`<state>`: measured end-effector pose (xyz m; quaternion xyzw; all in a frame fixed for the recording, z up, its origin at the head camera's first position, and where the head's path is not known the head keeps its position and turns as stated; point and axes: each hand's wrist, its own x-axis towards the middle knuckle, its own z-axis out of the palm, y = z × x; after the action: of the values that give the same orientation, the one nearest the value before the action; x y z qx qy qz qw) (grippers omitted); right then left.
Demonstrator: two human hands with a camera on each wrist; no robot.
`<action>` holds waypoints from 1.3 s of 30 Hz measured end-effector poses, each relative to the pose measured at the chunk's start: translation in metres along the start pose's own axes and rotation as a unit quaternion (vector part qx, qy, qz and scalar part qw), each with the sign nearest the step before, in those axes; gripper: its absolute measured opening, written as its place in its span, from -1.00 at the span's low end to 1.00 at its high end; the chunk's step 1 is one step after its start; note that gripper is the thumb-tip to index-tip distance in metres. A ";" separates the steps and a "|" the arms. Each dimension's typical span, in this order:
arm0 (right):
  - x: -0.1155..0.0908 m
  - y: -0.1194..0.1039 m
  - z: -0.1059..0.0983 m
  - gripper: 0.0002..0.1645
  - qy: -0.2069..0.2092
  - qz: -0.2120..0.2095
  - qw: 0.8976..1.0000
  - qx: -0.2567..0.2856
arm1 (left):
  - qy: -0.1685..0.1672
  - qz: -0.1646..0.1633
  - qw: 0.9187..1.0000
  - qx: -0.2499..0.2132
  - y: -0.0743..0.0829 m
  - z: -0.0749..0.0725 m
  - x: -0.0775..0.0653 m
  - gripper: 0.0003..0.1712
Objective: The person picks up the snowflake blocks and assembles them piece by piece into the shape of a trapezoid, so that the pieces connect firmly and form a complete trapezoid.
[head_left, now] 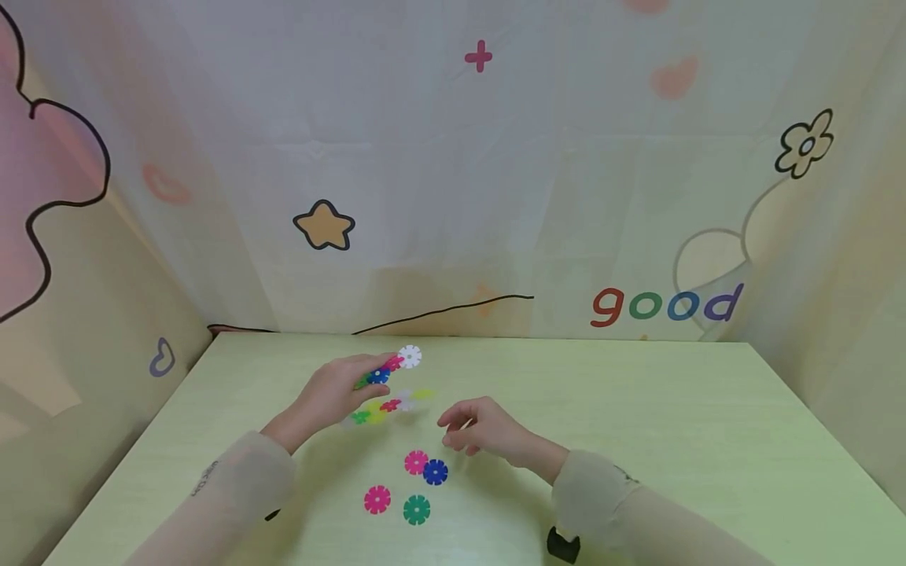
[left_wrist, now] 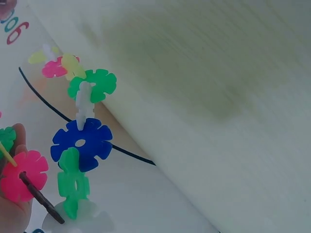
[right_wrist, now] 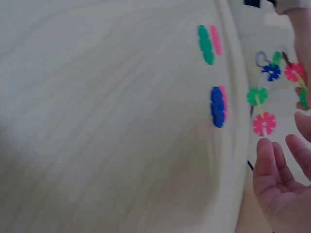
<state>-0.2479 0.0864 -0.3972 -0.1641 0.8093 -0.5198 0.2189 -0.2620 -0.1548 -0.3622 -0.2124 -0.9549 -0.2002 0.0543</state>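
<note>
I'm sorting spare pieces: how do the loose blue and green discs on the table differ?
The blue disc sits close beside a pink disc; the green disc lies apart. The green disc is nearer the head camera than the blue disc. Both are notched and lie flat.

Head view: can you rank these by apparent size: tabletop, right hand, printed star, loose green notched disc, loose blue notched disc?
1. Tabletop
2. Right hand
3. Printed star
4. Loose green notched disc and loose blue notched disc: too alike to rank, and the green one lies nearer.
</note>
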 end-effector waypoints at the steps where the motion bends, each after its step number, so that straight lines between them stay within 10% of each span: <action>1: 0.002 0.000 0.004 -0.69 -0.007 -0.002 1.000 -0.021 | 0.001 -0.001 1.000 -0.001 -0.002 -0.001 0.000 -0.38; 22: 0.034 0.006 0.045 -0.76 -0.025 -0.005 0.952 -0.305 | -0.001 0.005 1.000 0.005 -0.015 -0.001 -0.007 -0.38; 39: 0.031 0.004 0.042 -0.85 -0.047 0.002 0.950 -0.308 | -0.001 0.019 1.000 -0.007 -0.009 0.001 -0.006 -0.38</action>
<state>-0.2520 0.0407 -0.4222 -0.2460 0.9192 -0.2366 0.1962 -0.2604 -0.1640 -0.3669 -0.2314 -0.9492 -0.2059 0.0556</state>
